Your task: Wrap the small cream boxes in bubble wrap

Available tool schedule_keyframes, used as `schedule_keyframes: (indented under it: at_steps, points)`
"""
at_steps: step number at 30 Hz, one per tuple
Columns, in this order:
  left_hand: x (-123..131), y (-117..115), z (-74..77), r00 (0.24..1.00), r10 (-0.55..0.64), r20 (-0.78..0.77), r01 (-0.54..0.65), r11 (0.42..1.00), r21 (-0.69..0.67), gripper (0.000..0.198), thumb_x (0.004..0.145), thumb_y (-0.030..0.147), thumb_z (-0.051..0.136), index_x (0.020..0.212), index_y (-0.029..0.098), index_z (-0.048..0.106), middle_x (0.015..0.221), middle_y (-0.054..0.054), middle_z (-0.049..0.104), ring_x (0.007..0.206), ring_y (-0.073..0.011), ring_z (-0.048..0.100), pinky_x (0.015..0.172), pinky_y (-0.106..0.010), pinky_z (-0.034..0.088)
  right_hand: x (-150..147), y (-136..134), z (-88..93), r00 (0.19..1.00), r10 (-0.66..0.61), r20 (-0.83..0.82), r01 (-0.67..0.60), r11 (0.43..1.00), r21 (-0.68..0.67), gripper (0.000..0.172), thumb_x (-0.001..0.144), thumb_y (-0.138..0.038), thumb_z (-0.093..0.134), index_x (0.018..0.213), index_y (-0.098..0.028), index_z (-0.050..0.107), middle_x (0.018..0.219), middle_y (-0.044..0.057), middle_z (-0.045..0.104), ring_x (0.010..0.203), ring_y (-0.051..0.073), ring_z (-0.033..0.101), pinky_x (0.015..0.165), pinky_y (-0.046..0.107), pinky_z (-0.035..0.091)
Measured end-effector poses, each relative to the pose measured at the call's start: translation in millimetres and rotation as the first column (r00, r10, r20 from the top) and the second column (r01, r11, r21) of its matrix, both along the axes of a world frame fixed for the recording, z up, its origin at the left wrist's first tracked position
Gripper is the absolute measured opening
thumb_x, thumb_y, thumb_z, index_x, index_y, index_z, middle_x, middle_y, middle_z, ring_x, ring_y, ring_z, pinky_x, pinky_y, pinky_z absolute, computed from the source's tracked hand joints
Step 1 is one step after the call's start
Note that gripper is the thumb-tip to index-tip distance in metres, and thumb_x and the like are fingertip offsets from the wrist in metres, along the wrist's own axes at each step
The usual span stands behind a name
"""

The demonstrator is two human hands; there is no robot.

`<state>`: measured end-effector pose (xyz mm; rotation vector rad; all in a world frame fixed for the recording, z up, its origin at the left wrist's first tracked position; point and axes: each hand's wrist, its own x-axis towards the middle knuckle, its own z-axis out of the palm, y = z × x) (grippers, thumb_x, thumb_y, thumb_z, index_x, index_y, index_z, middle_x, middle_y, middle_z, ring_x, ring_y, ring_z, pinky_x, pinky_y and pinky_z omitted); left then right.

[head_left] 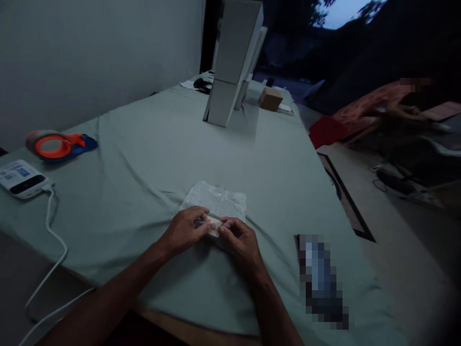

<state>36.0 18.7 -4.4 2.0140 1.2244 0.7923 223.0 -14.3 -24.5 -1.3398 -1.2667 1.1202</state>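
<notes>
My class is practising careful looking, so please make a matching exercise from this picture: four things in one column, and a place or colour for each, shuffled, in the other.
Things
1. Tape dispenser
2. Cardboard box
3. Clear wrap
4. Small pale item

Places and colours
A. Brown, towards the far end of the cloth-covered table
B. Held between the left hand and the right hand
C. Orange and blue
D. Lying on the cloth, just beyond the hands

Right pairs: 1-C, 2-A, 3-D, 4-B
</notes>
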Motion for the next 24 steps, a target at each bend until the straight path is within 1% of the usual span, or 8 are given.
schedule_keyframes:
  at_steps: [4,7,13,18,19,21,23,24]
  points:
    - [6,6,-6.0,0.988,0.046,0.146,-0.021,0.985,-0.169,0.006,0.077,0.023,0.060,0.073,0.019,0.061,0.093,-0.002,0.072,0.084,-0.0167,0.065,0.070,-0.024,0.047,0,-2,-1.5,1.000,-0.002,-0.013,0.002,0.999,-0.032,0.024,0.074,-0.039,0.070,0.071,-0.018,0.060,0.099,0.006,0.069,0.083,0.019,0.062,0.073,0.027,0.047]
    - [7,1,-4.0,0.983,0.058,0.172,-0.025,0.982,-0.188,0.005,0.074,0.018,0.058,0.074,0.019,0.063,0.083,0.000,0.071,0.078,-0.0147,0.063,0.067,-0.022,0.044,1,-6,-0.1,1.000,0.013,0.026,-0.012,0.999,-0.034,0.023,0.075,-0.039,0.070,0.072,-0.018,0.060,0.098,0.006,0.069,0.082,0.018,0.062,0.072,0.027,0.047]
    - [7,-9,-1.2,0.991,0.013,0.131,0.017,0.975,-0.221,0.008,0.077,0.021,0.057,0.076,0.018,0.064,0.073,0.002,0.066,0.069,-0.0132,0.059,0.062,-0.022,0.041,7,-10,4.5,0.977,0.063,0.203,-0.062,0.998,-0.016,0.017,0.078,-0.035,0.065,0.073,-0.019,0.062,0.072,0.000,0.065,0.068,0.016,0.058,0.064,0.026,0.046]
    - [7,-7,-2.4,0.994,0.007,0.111,0.020,0.970,-0.243,0.007,0.077,0.022,0.058,0.076,0.018,0.064,0.073,0.002,0.065,0.069,-0.0134,0.058,0.064,-0.023,0.041,11,-9,1.3,0.930,0.077,0.360,-0.085,0.996,0.007,0.017,0.081,-0.035,0.063,0.077,-0.019,0.062,0.071,0.000,0.064,0.066,0.015,0.058,0.062,0.026,0.046]
    - [7,-6,-1.9,0.994,0.003,0.113,0.025,0.968,-0.249,0.007,0.077,0.022,0.058,0.075,0.018,0.063,0.072,0.002,0.065,0.069,-0.0133,0.057,0.064,-0.023,0.041,12,-10,2.5,0.909,0.035,0.416,-0.060,0.997,0.047,0.016,0.083,-0.035,0.062,0.080,-0.020,0.062,0.073,0.000,0.065,0.068,0.016,0.059,0.063,0.027,0.046]
    - [7,-5,-0.7,0.994,0.000,0.111,0.030,0.965,-0.260,0.007,0.077,0.023,0.059,0.074,0.018,0.063,0.071,0.002,0.064,0.067,-0.0126,0.056,0.062,-0.022,0.040,11,-13,8.7,0.841,-0.131,0.525,0.008,0.973,0.230,0.012,0.085,-0.031,0.060,0.087,-0.020,0.063,0.083,0.003,0.067,0.077,0.018,0.061,0.071,0.030,0.048]
    - [8,-3,-0.4,0.994,0.008,0.106,0.021,0.963,-0.270,0.006,0.075,0.022,0.059,0.073,0.018,0.063,0.070,0.003,0.064,0.066,-0.0120,0.055,0.061,-0.021,0.039,8,-18,18.9,0.750,-0.299,0.590,0.000,0.892,0.452,0.009,0.087,-0.024,0.057,0.092,-0.020,0.063,0.092,0.006,0.066,0.088,0.020,0.061,0.079,0.034,0.047]
    - [8,-3,-0.5,0.994,0.013,0.106,0.017,0.962,-0.274,0.006,0.075,0.022,0.059,0.072,0.018,0.063,0.070,0.003,0.064,0.065,-0.0118,0.055,0.061,-0.021,0.039,5,-21,24.3,0.713,-0.330,0.619,-0.054,0.854,0.517,0.009,0.088,-0.021,0.055,0.092,-0.020,0.064,0.093,0.007,0.066,0.090,0.021,0.060,0.081,0.034,0.046]
